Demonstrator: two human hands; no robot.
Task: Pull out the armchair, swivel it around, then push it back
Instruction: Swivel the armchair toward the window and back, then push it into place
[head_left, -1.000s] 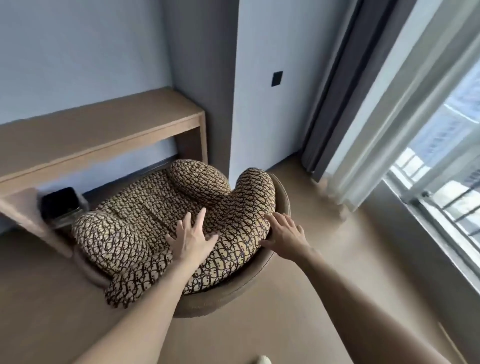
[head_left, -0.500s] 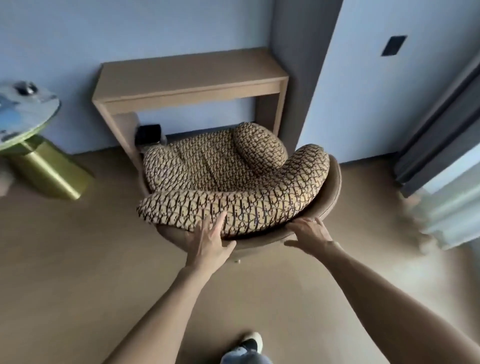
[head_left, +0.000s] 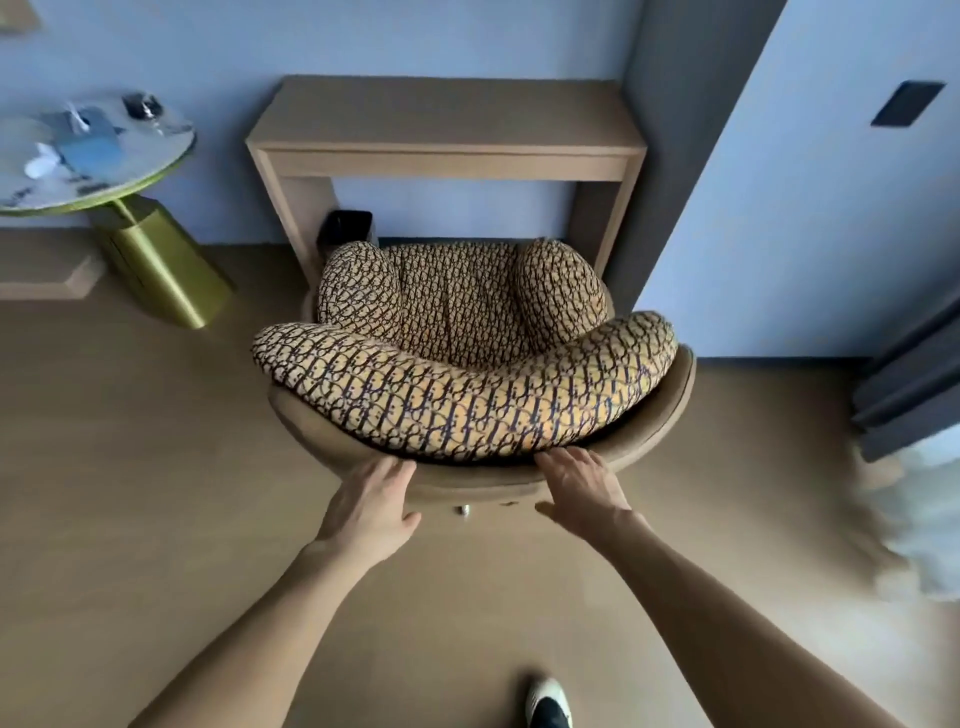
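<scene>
The armchair (head_left: 467, 410) has a tan rounded shell and patterned brown-and-yellow cushions. It faces the wooden desk (head_left: 447, 124), its seat front just under the desk's edge and its back turned to me. My left hand (head_left: 371, 509) lies on the left of the shell's back rim, fingers on top and thumb below. My right hand (head_left: 582, 488) holds the same rim further right, fingers up against the back cushion. Both arms are stretched forward.
A round side table (head_left: 93, 171) on a gold base stands left of the desk with small items on top. A black box (head_left: 345, 228) sits under the desk. A wall corner and dark curtain (head_left: 909, 374) are on the right. My shoe (head_left: 545, 701) shows below.
The armchair has swung from sideways to squarely facing the desk and sits closer under it. My hands slid from the cushion down onto the shell's back rim.
</scene>
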